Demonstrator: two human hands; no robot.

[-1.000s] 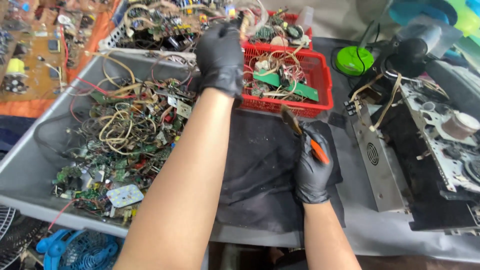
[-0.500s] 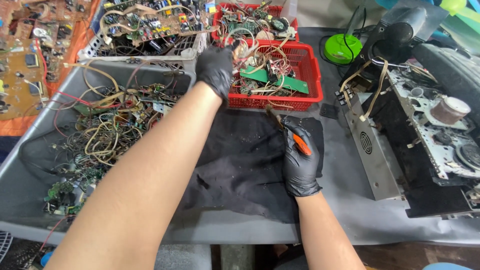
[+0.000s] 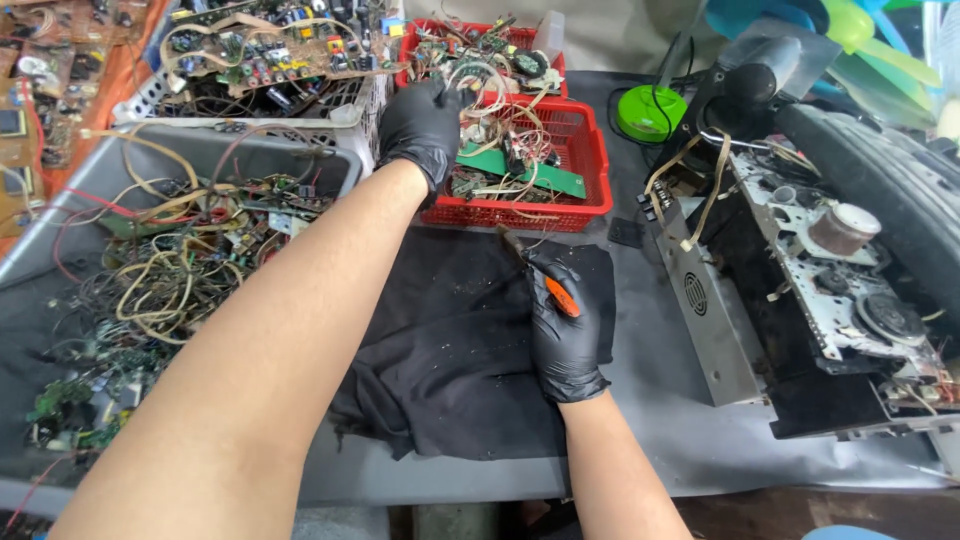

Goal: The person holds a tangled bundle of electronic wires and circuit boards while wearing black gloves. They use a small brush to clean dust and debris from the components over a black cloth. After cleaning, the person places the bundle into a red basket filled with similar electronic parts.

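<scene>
Gripping orange-handled tool (image 3: pixel 560 294) w/ right hand (image 3: pixel 565 325) (glossy black glove).

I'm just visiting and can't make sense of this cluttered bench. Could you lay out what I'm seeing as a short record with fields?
Left hand: black glove, reaching into the red basket of wires and green circuit boards
Right hand: black glove, gripping an orange-handled tool over the black cloth
Left of the cloth: grey tray of tangled wires and board scraps
Right of the cloth: opened electronic device, mechanism exposed
Behind: green round object
</scene>
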